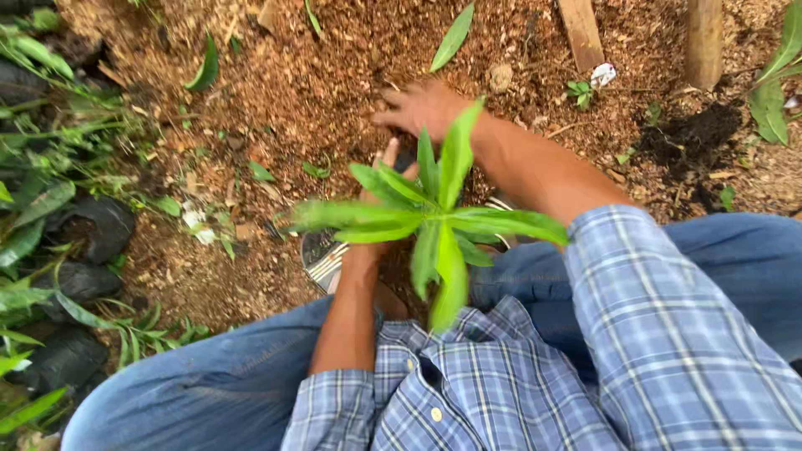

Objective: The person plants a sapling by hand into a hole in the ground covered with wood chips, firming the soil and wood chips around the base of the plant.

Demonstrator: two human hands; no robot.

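Observation:
A young seedling (434, 221) with long bright green leaves stands between my knees in a dark container (319, 255) with a shiny rim. My left hand (378, 188) reaches into the container beside the stem. Its fingers point away from me, and the leaves hide most of it, so its grip is unclear. My right hand (424, 108) lies further out on the loose reddish-brown soil (334, 83), palm down with fingers spread and nothing in it. My blue jeans and checked shirt sleeves fill the lower part of the view.
Black planting bags (92, 225) with leafy seedlings line the left edge. Wooden stakes (581, 33) and a post (703, 42) stand at the top right. A patch of dark dug earth (693, 138) lies to the right, and loose green leaves are scattered over the soil.

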